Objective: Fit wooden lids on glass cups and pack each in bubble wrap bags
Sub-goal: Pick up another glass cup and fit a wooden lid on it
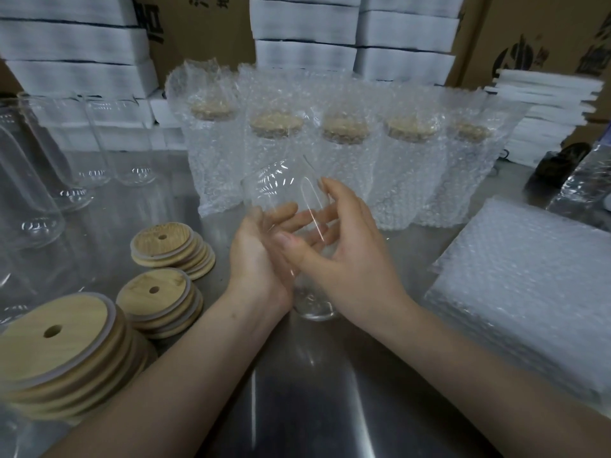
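Observation:
A clear glass cup (281,190) without a lid is tilted between both hands above the steel table, mouth pointing away, base near my wrists. My left hand (254,256) cups it from the left and below. My right hand (344,256) wraps it from the right, thumb across the front. Three stacks of round wooden lids with straw holes lie at the left: a near stack (62,352), a middle one (158,302), a far one (168,246). A pile of flat bubble wrap bags (525,292) lies at the right.
Several lidded cups packed in bubble wrap bags (334,153) stand in a row behind my hands. Bare glass cups (49,160) stand at the far left. White foam boxes (304,31) and brown cartons (542,34) are stacked at the back. The steel table (304,391) runs toward me.

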The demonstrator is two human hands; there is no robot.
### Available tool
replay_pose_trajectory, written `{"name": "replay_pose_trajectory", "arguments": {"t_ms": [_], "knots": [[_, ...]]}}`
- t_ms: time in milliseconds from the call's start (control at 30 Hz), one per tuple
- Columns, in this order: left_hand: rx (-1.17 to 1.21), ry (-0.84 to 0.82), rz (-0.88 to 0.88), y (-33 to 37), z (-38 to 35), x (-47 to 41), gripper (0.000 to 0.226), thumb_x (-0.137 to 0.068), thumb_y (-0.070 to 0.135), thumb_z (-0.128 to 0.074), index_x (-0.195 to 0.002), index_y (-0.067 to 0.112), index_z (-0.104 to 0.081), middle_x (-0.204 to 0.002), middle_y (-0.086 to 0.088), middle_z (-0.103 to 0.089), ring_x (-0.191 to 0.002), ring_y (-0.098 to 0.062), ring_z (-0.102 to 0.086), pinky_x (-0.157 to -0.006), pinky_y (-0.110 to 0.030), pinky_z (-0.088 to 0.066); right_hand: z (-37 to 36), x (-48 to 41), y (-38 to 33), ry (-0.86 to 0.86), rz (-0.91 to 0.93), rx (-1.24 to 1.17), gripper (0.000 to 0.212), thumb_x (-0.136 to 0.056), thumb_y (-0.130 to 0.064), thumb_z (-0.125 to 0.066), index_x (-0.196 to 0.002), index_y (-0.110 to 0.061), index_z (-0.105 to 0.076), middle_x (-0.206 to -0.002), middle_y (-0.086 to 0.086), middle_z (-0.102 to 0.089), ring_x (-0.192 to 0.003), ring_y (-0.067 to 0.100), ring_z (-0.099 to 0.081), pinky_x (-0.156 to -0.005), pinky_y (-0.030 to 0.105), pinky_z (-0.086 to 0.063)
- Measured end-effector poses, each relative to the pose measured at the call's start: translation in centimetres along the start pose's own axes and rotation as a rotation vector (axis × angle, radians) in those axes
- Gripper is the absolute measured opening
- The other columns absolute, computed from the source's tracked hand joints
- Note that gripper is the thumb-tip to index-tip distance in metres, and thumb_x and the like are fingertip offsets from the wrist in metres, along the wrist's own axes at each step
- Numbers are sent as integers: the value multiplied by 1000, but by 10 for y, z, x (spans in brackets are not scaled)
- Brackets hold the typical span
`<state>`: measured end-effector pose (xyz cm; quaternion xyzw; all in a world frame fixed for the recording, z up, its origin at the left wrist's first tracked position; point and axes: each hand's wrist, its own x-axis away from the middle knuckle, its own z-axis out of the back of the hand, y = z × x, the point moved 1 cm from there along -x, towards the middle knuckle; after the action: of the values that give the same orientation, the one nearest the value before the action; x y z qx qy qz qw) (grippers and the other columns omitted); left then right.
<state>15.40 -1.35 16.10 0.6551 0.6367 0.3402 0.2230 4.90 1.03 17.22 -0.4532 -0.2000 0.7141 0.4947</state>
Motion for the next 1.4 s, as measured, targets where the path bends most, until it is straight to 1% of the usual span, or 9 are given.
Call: {"name": "replay_pose_trajectory", "arguments": {"t_ms": [167,367,500,600,833,900,1133,1267,1400], "knots": [[18,-80,71,3,0,0,30,-102,36,-36,-101,14,-58,-117,-13,-71,-100,-35,-71,-86,-44,-56,5,-7,4,-36,-27,-235,82,-59,-71,-62,-132,-37,-46,-100,-14,-59,-92,4,-62,-86,34,-55],[-21,-170,82,4,-1,2,75,-99,60,-18,-133,5,-57,-127,-18,-65,-120,-39,-60,-106,-53,-43,12,-13,3,-173,-50,-517,41,-75,-38,-68,-114,-33,-56,-85,-15,-68,-74,-2,-65,-58,13,-48],[73,-241,119,4,0,0,80,-90,73,-28,-101,9,-74,-88,-12,-73,-68,-27,-66,-68,-34,-53,13,-14,2,-246,-142,-614,45,-79,-38,-58,-120,-20,-59,-84,0,-67,-64,10,-64,-53,35,-51],[90,-289,142,4,1,-2,87,-87,77,-27,-117,6,-70,-61,-2,-63,-48,-18,-49,-63,-32,-36,12,-14,3,-281,-175,-664,40,-81,-40,-54,-115,-20,-61,-85,7,-63,-63,17,-62,-53,37,-51],[14,-276,64,6,2,-4,83,-96,68,-19,-103,7,-75,-112,-16,-72,-93,-30,-73,-81,-47,-59,15,-11,7,-223,7,-371,33,-88,-49,-50,-118,-39,-40,-97,-4,-73,-80,8,-71,-68,25,-55],[27,-237,42,7,2,-2,78,-98,66,-21,-104,6,-71,-109,-17,-73,-92,-31,-73,-74,-47,-62,16,-10,5,-179,37,-241,39,-86,-59,-49,-119,-39,-42,-98,-6,-70,-81,5,-69,-65,17,-49],[2,-75,-65,7,6,-9,57,-104,48,-23,-106,8,-63,-87,-10,-77,-77,-28,-75,-57,-34,-59,15,-6,4,-55,64,7,48,-99,-52,-38,-139,-28,-47,-124,-5,-51,-107,6,-54,-95,38,-49],[44,-54,-47,9,8,-8,51,-105,44,-29,-106,6,-64,-89,-11,-77,-81,-31,-75,-58,-37,-59,3,3,2,-150,26,6,90,-75,-78,-43,-151,-36,-19,-137,-15,-32,-117,-11,-36,-95,15,-40],[18,-52,-36,7,9,-10,49,-104,46,-32,-107,8,-63,-87,-8,-77,-78,-27,-75,-54,-35,-59,0,5,6,-143,41,-24,104,-68,-66,-72,-148,-44,-11,-129,-23,-27,-116,-14,-36,-92,5,-35]]}}
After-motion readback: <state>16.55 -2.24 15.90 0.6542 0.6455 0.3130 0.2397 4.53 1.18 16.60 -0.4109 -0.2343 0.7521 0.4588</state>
